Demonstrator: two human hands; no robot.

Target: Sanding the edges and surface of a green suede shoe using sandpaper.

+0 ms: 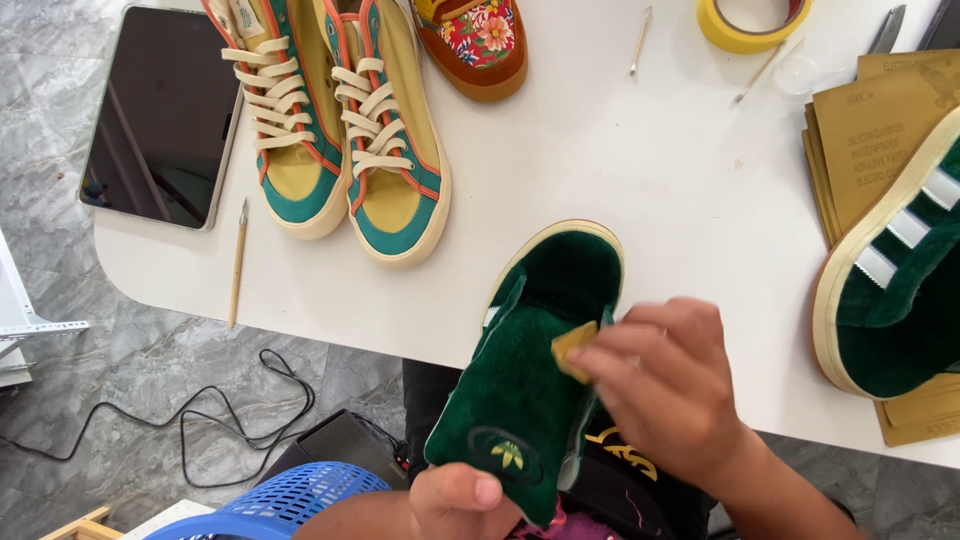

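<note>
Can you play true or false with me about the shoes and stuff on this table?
1. The right hand presses a small tan piece against the green suede shoe. True.
2. The left hand holds that shoe at its tongue end. True.
3. The yellow-and-teal pair of shoes has no laces. False: both have cream laces.
4. The tablet lies on the floor. False: it lies on the white table, at its left end.
5. A roll of yellow tape lies at the far edge of the table. True.
6. The basket by the person's knees is red. False: it is blue.
</note>
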